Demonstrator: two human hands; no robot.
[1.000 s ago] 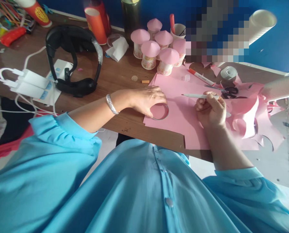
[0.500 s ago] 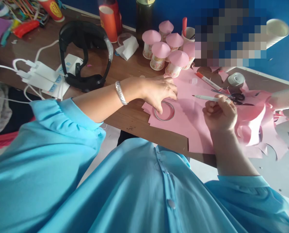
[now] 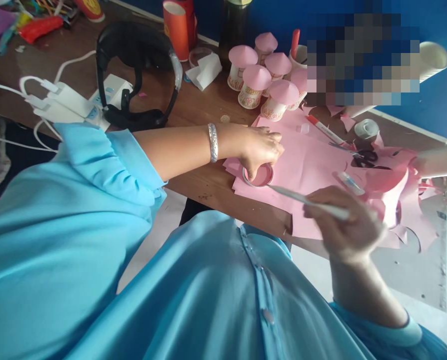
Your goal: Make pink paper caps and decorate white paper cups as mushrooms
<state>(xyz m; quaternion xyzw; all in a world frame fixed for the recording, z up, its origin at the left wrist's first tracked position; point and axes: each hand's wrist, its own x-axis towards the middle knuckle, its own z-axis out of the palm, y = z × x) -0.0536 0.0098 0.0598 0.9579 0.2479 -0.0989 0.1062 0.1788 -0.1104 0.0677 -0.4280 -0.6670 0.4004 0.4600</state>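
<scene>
A thin round ring, like a bangle (image 3: 272, 176), lies flat on a sheet of pink paper (image 3: 302, 160). My left hand (image 3: 259, 147) holds it down, thumb inside the loop and the other fingers curved over its far side. In my right hand (image 3: 347, 225) is a white marker pen (image 3: 323, 207), its tip pointing left at the ring's lower right rim. Whether the tip touches the paper I cannot tell. That hand is blurred by motion. A pen cap (image 3: 349, 183) lies on the paper beyond it.
Several small paper cups with pink cone tops (image 3: 251, 87) stand behind the paper. Scissors (image 3: 362, 157), a tape roll (image 3: 366, 129) and pink offcuts (image 3: 407, 200) are on the right. At left are a black headset (image 3: 137, 75) and power strip (image 3: 111, 92). Another person's arm (image 3: 439, 160) reaches in.
My right hand has swung the marker pen down and left to the ring's rim. My left hand now bears down closer over the ring. The pen cap has come into view.
</scene>
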